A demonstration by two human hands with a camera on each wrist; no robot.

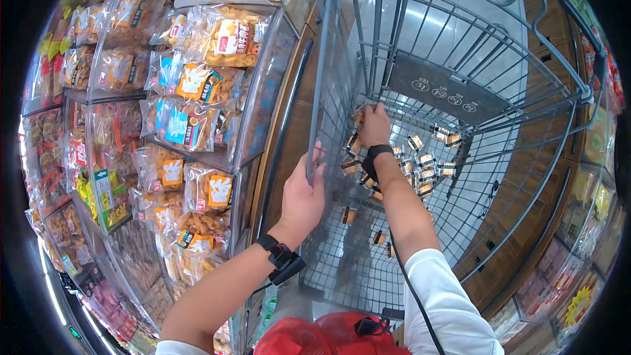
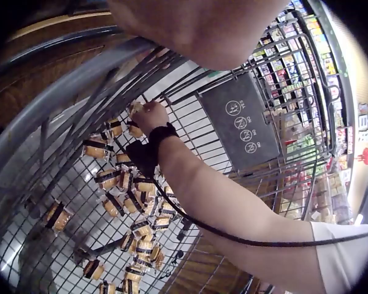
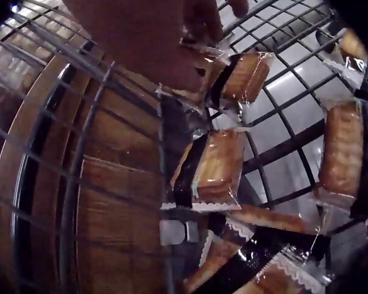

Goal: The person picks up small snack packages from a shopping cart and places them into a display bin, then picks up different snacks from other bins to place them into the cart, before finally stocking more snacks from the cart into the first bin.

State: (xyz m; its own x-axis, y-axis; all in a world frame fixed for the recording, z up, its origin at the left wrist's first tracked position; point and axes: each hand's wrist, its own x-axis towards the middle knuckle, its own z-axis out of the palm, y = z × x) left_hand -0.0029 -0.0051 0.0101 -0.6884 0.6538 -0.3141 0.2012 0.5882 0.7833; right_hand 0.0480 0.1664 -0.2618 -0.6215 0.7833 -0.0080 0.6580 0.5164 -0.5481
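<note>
My left hand (image 1: 305, 190) grips the side rim of a grey wire shopping cart (image 1: 316, 66), fingers curled over the rail. Deep inside the cart, my right hand (image 1: 375, 126) reaches to the far left corner. Its fingers pinch a small wrapped snack (image 2: 136, 108), partly hidden by the hand. Several similar snacks, clear-wrapped with a dark band round a golden-brown piece, lie scattered over the wire floor. One wrapped snack (image 3: 245, 76) sits right by the right fingertips, and another (image 3: 211, 165) stands just below them along the cart's side wall.
Left of the cart rise clear shelf bins (image 1: 263, 102) packed with bagged snacks. More packaged goods (image 1: 565, 289) line the right side. A dark sign panel (image 1: 447, 89) hangs on the cart's far end. A red mesh bag (image 1: 315, 336) is close to my body.
</note>
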